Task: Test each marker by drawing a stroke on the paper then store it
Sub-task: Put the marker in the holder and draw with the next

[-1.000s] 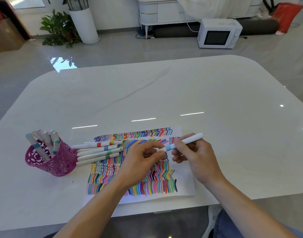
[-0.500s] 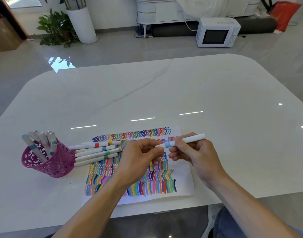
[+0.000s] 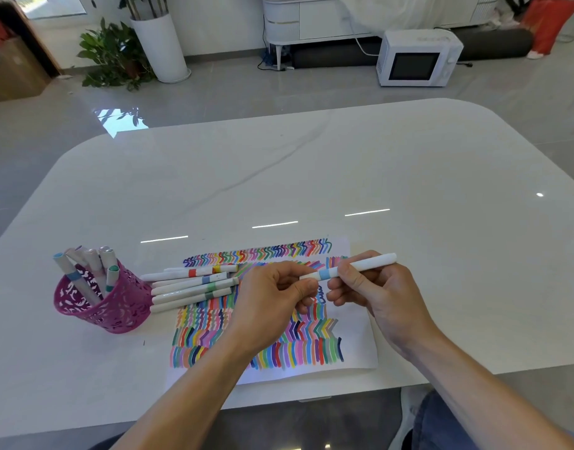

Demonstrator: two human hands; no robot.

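Fingers of the left hand (image 3: 269, 303) have closed on the left end of the white blue-banded marker (image 3: 373, 263); fingers of the right hand (image 3: 386, 300) grip its barrel, just above the stroke-covered paper sheet (image 3: 360, 349)

left hand (image 3: 272, 303) pinching, right hand (image 3: 381, 297) gripping
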